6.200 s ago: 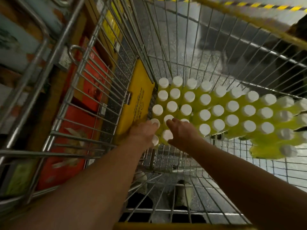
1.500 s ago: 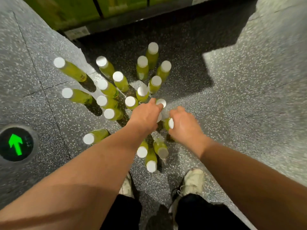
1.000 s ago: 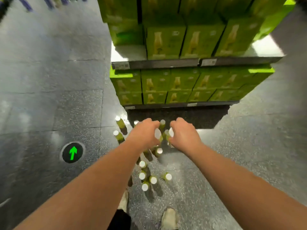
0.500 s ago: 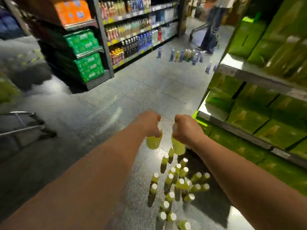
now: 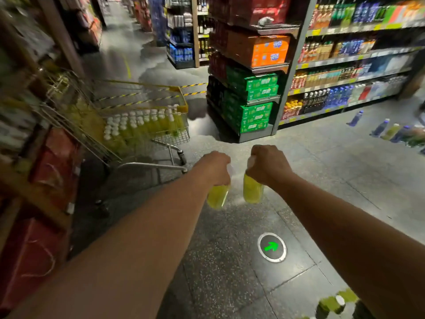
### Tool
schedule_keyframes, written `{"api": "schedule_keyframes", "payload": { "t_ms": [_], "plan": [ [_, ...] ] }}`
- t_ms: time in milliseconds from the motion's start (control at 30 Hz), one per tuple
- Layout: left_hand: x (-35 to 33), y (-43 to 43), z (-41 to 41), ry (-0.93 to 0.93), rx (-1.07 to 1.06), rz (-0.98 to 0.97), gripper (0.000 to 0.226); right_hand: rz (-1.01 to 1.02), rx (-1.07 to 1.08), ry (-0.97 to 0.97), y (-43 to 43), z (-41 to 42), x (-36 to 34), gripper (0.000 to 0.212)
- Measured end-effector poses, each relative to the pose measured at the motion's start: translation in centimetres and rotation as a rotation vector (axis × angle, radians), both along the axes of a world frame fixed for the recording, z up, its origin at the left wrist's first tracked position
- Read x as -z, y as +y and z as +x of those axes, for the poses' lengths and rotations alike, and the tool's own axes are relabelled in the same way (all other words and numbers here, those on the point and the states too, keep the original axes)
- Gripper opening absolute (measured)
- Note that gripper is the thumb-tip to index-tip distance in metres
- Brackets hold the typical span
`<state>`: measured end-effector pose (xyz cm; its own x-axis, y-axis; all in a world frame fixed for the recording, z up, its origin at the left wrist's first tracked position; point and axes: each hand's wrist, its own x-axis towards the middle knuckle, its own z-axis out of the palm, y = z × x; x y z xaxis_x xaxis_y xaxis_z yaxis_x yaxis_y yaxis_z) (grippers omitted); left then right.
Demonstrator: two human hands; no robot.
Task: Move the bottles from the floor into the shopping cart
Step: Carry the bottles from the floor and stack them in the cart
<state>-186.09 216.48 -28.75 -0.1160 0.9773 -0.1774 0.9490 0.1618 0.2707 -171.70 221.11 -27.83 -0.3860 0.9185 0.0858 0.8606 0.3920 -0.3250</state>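
Note:
My left hand [image 5: 216, 168] grips the neck of a yellow-green bottle [image 5: 217, 196] that hangs below the fist. My right hand [image 5: 266, 165] holds a second yellow-green bottle [image 5: 252, 191] the same way, close beside the first. Both hang above the grey floor. The wire shopping cart [image 5: 174, 104] with a yellow rim stands ahead to the left, packed with rows of white-capped yellow-green bottles [image 5: 140, 125]. A few more floor bottles [image 5: 333, 303] show at the bottom right edge, partly hidden by my right arm.
A round floor marker with a green arrow [image 5: 272, 247] lies below my hands. Shelves with green and orange drink cases [image 5: 255, 88] stand ahead. Blue and green bottles [image 5: 388, 132] stand on the floor at far right. Red packages [image 5: 53, 166] fill the left shelf.
I have turned left from the floor bottles, carrying one bottle in each hand. The cart has come into view ahead on the left, and the floor cluster has slipped to the bottom right.

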Motion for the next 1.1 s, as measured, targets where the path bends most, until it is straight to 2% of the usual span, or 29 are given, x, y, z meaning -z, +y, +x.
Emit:
{"api": "schedule_keyframes", "payload": {
  "t_ms": [133,400,633,933,1100],
  "plan": [
    [-1.1,1.4,-8.5,-0.011,-0.137,0.028,0.050,0.034,-0.148,-0.019,3.2,-9.4,0.0,0.030],
    [0.0,7.3,-21.2,-0.055,-0.426,0.018,0.025,0.046,-0.468,-0.077,11.8,-25.7,1.1,0.036],
    [-2.6,10.0,-30.1,-0.167,-0.674,0.077,0.046,0.075,-0.642,-0.130,18.2,-36.5,-0.6,0.033],
    [-3.8,14.7,-44.7,-0.084,-0.674,0.071,0.061,0.045,-0.674,-0.076,22.9,-51.5,-1.9,0.034],
    [-5.1,19.5,-53.3,-0.058,-0.641,0.079,0.051,0.052,-0.649,-0.025,26.5,-58.9,-3.1,0.031]
  ]
}}
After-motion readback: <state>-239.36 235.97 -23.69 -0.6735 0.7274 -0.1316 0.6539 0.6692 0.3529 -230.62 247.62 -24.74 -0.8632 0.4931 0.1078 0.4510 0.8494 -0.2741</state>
